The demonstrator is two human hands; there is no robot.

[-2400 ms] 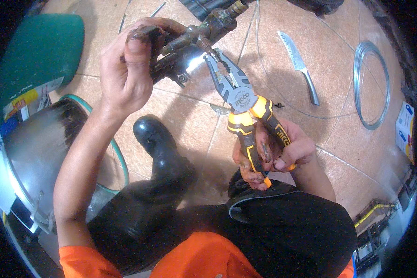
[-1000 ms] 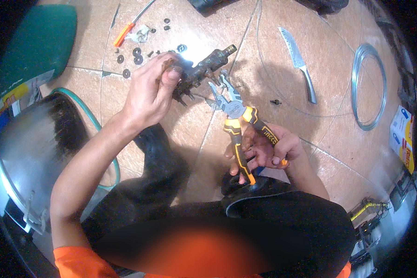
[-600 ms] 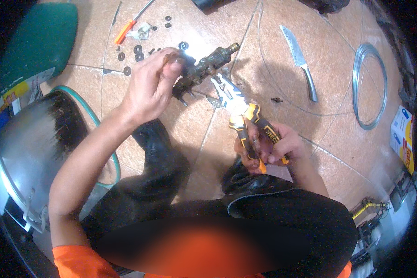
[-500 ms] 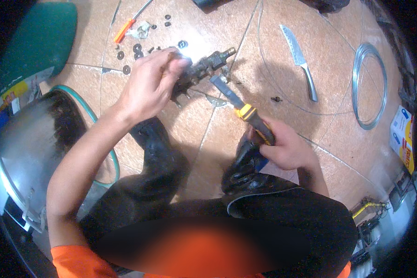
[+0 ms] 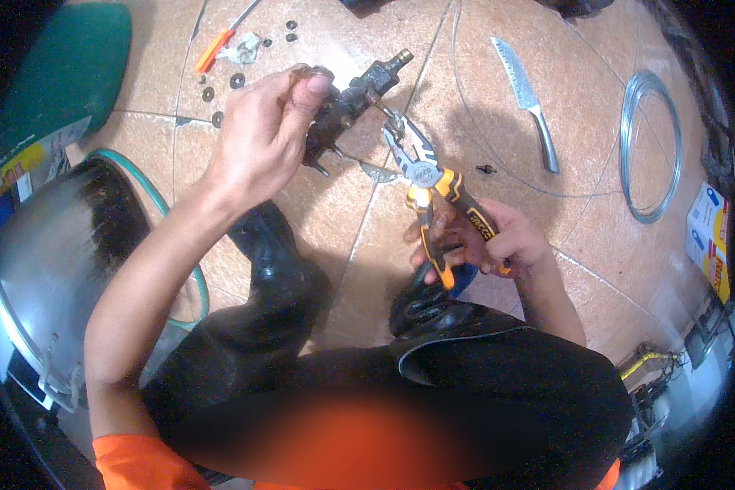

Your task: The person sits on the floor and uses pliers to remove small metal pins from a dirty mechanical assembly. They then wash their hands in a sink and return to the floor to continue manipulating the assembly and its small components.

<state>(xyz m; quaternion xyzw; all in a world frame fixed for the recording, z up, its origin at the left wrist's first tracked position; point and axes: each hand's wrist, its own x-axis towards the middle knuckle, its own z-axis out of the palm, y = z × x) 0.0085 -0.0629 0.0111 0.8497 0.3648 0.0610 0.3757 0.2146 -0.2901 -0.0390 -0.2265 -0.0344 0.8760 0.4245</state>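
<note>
My left hand (image 5: 261, 135) grips a dark, grimy metal valve fitting (image 5: 359, 96) with a brass-coloured threaded end, held above the tiled floor. My right hand (image 5: 490, 241) holds yellow-and-black pliers (image 5: 425, 180) by the handles. The plier jaws point up and left and close on a small part at the fitting's underside. A thin wire runs from the fitting across the floor. My black rubber boots (image 5: 278, 269) are below the hands.
A knife (image 5: 527, 102) and a coil of wire (image 5: 649, 143) lie on the floor at right. Small washers (image 5: 237, 80) and an orange-handled screwdriver (image 5: 216, 47) lie at upper left. A metal basin (image 5: 49, 261) and green hose sit at left, boxes at far right.
The pliers were lowered half a second ago and are now back up with their jaws at the fitting. My left hand has turned the fitting slightly in its grip.
</note>
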